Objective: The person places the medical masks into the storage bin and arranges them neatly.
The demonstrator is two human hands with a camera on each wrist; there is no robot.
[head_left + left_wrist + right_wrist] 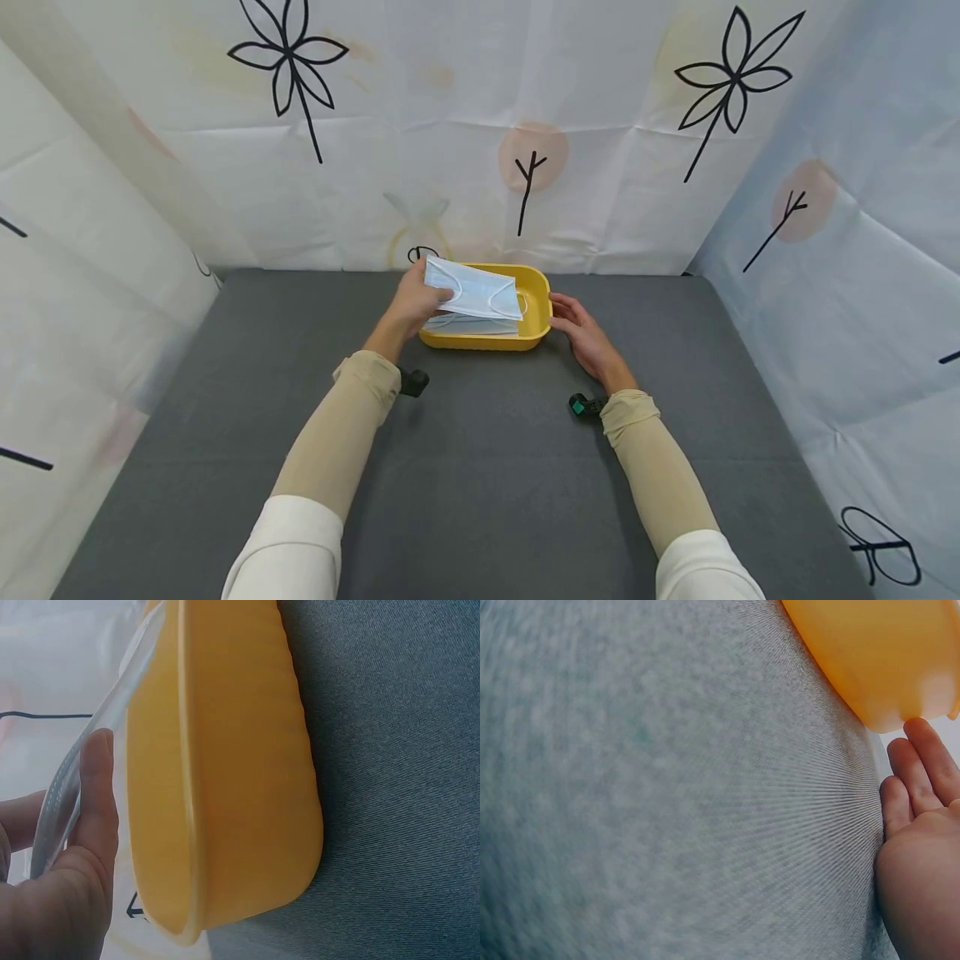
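My left hand (412,302) pinches a light blue face mask (480,290) by its left end, thumb on top, over a yellow plastic tray (480,342). White ear loops hang across the mask. Below it, a second blue mask (480,326) shows inside the tray, mostly covered by the held one. The left wrist view has the held mask (109,709) edge-on between thumb and fingers, beside the tray wall (247,765). At the tray's right end is my right hand (587,337), fingers loosely extended; in the right wrist view its fingertips (915,729) are right at the wall.
A dark grey cloth-covered table (495,483) lies under the tray, which stands near its back edge. White fabric walls (450,100) with black plant drawings close off the back and both sides.
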